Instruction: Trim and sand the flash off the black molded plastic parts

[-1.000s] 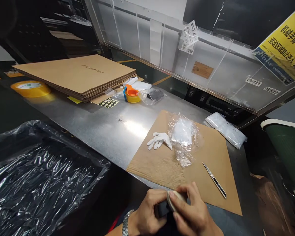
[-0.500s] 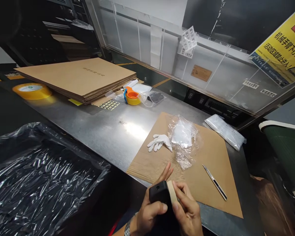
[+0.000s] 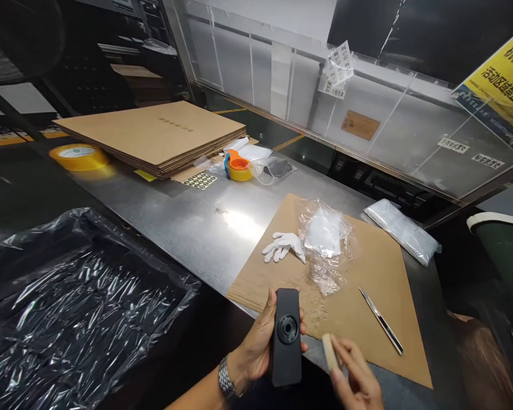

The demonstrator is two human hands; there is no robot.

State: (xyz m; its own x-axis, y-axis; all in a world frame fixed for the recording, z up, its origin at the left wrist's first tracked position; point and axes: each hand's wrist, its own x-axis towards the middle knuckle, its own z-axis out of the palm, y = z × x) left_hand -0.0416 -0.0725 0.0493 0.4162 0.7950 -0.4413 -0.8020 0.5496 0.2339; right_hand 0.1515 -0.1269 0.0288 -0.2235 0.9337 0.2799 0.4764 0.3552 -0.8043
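Note:
My left hand (image 3: 263, 341) is closed around a long black device (image 3: 287, 364) with rounded corners. A round ring-shaped recess shows in the middle of its upturned face. Off to the right, my right hand (image 3: 357, 373) pinches a small pale beige block (image 3: 330, 352), apart from the device. Beyond both hands lies a flat cardboard sheet (image 3: 346, 307). On it rest a white glove (image 3: 284, 246), a crumpled clear plastic bag (image 3: 325, 236) with something white inside, and a slim silver knife (image 3: 381, 322).
A stack of cardboard (image 3: 154, 134) stands at the back left of the metal table (image 3: 188, 228). Near it are a yellow tape roll (image 3: 79, 156), an orange tape dispenser (image 3: 238, 165) and a sticker sheet (image 3: 200, 180). Black plastic film (image 3: 81, 319) fills the lower left; a plastic packet (image 3: 402, 230) lies right.
My right hand has moved away to the right with the beige block, off the black device. My left hand has turned the device so its broad face with the ring shows.

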